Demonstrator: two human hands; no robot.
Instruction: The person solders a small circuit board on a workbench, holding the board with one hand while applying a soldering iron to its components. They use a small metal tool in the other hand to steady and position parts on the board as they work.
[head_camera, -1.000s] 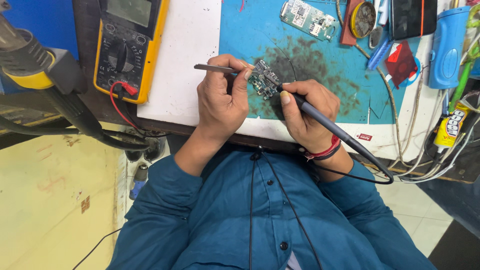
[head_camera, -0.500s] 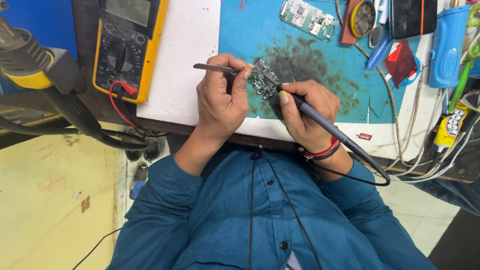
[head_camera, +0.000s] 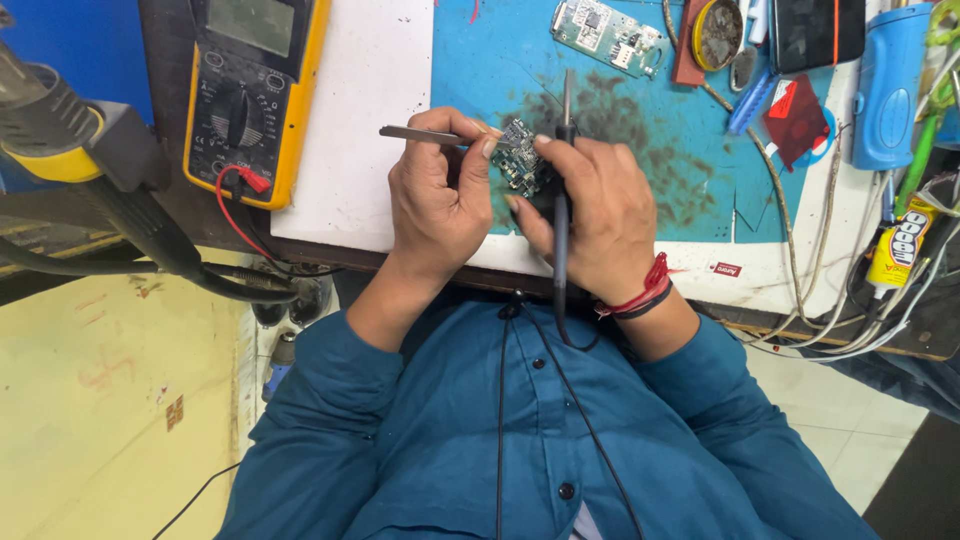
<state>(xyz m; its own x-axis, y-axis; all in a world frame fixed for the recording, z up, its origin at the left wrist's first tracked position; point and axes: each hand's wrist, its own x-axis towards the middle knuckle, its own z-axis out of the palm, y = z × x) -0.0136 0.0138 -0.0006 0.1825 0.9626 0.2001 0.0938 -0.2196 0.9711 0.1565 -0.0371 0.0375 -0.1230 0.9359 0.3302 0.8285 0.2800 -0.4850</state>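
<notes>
Workbench with scorched blue mat (head_camera: 640, 120), yellow meter (head_camera: 250, 90) at left. Head view: my left hand (head_camera: 440, 200) pinches tweezers (head_camera: 425, 134); my right hand (head_camera: 590, 215) grips a soldering iron (head_camera: 562, 190) upright. Small circuit board (head_camera: 520, 165) sits between the fingertips, mid-rework; the joint itself is too small to judge.

free: white board (head_camera: 375, 120) left of hands | blocked: multimeter (head_camera: 250, 90) far left, tool clutter (head_camera: 800, 90) right
</notes>
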